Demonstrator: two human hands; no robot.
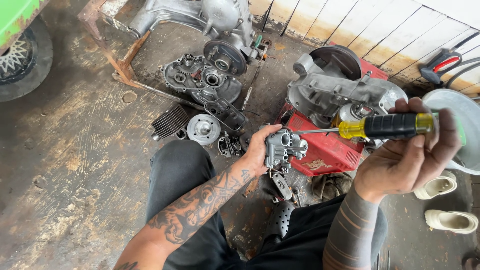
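Metal carburettor (284, 146) half-hidden in left hand (260, 150)

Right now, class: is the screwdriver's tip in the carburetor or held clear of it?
In. The screwdriver in the right hand has its shaft running into the carburetor gripped by the left hand.

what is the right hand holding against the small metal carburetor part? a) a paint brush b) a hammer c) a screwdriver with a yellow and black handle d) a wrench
c, the right hand grips a screwdriver with a yellow and black handle, its thin shaft running to the grey metal carburetor part held up by the left hand.
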